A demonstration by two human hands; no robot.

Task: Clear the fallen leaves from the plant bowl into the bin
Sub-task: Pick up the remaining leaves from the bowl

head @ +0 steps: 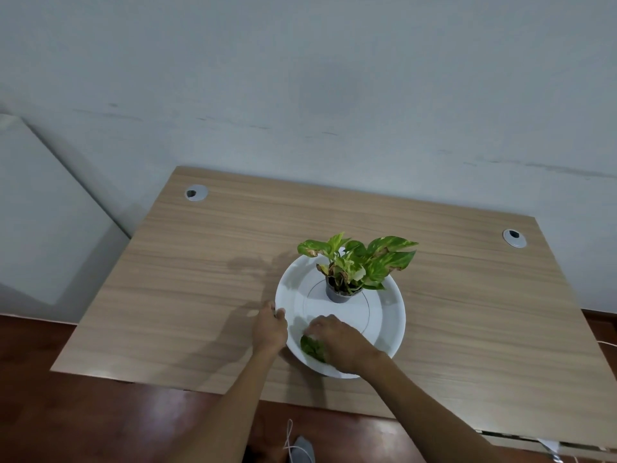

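A wide white bowl [390, 315] sits on the wooden desk [200, 262] near its front edge. A small dark pot [339, 294] with a green, partly browned plant [360, 260] stands in the bowl's far half. My left hand [269, 327] grips the bowl's left rim. My right hand [339, 340] rests inside the bowl's near part, fingers down on a green fallen leaf [312, 347] that shows under its left side. Whether the leaf is pinched or only touched is hidden by the hand. No bin is in view.
Two grey cable grommets [196, 192] [515, 237] sit in the desk's far corners. A pale wall rises behind the desk. Dark wooden floor [83, 422] lies below, with a white cord [289, 439] near my feet.
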